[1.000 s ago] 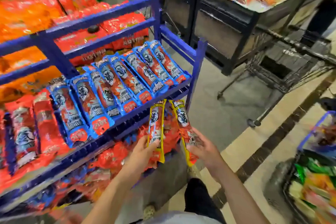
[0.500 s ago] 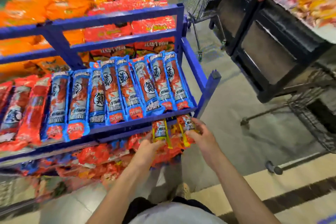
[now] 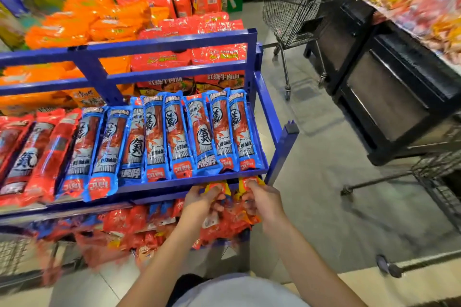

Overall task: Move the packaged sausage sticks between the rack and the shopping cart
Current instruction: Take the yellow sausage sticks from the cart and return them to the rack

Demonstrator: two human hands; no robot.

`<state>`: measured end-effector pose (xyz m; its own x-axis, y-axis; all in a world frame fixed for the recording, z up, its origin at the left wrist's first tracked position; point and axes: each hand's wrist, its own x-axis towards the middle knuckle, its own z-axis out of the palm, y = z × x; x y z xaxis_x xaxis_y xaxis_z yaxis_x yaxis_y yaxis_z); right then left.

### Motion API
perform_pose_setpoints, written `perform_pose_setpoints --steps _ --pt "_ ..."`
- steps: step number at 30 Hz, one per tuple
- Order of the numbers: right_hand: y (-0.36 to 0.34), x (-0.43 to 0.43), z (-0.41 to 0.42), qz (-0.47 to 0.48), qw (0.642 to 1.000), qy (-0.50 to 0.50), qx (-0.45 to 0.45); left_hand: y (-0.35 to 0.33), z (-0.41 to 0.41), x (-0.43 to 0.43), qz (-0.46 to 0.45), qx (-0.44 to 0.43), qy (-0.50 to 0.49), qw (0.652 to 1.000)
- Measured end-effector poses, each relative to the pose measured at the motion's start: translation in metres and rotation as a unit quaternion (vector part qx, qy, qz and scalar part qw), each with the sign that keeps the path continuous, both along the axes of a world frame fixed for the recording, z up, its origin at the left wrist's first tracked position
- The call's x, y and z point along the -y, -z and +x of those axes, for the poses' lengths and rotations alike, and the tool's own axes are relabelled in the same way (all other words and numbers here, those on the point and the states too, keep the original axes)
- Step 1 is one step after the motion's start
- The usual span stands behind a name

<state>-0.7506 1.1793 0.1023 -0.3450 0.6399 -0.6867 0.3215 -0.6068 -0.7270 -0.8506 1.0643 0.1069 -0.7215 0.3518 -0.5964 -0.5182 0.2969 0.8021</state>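
Observation:
My left hand [image 3: 202, 203] grips a yellow-edged sausage stick pack [image 3: 216, 187], and my right hand [image 3: 262, 200] grips a second yellow-edged pack [image 3: 248, 182]. Both packs reach under the front bar of the blue rack [image 3: 279, 142], onto its lower shelf, and only their near ends show. The upper shelf holds a row of blue sausage stick packs [image 3: 179, 134] with red packs [image 3: 32, 152] to their left. The lower shelf carries a blurred heap of red and blue packs [image 3: 139, 222].
An empty black wire shopping cart [image 3: 291, 15] stands behind the rack's right end. Another wire cart's frame [image 3: 439, 182] is at the right edge. A black display table [image 3: 389, 87] with snack packs sits on the right, across grey floor. Orange and red noodle packs [image 3: 104, 22] are stacked behind.
Both hands have pushed the two yellow packs forward and under the rack's front bar onto the lower shelf. My view turned left, away from the cart with goods at the right.

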Motion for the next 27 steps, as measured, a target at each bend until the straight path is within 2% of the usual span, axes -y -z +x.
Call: perform_pose_setpoints --steps 11,16,21,27 --pt "-0.001 -0.004 -0.006 -0.013 0.998 -0.067 0.001 0.002 -0.007 -0.006 -0.053 -0.006 0.017 0.998" --pt "-0.005 -0.002 -0.002 -0.025 0.997 -0.076 -0.006 -0.002 -0.006 -0.004 -0.035 -0.002 0.018 0.999" --pt "-0.015 0.001 0.004 -0.023 0.985 -0.17 -0.001 -0.001 -0.004 0.007 0.005 -0.003 0.015 1.0" --pt "-0.016 0.025 -0.008 -0.004 0.958 -0.286 -0.018 0.007 -0.011 0.054 0.015 0.009 -0.058 0.998"
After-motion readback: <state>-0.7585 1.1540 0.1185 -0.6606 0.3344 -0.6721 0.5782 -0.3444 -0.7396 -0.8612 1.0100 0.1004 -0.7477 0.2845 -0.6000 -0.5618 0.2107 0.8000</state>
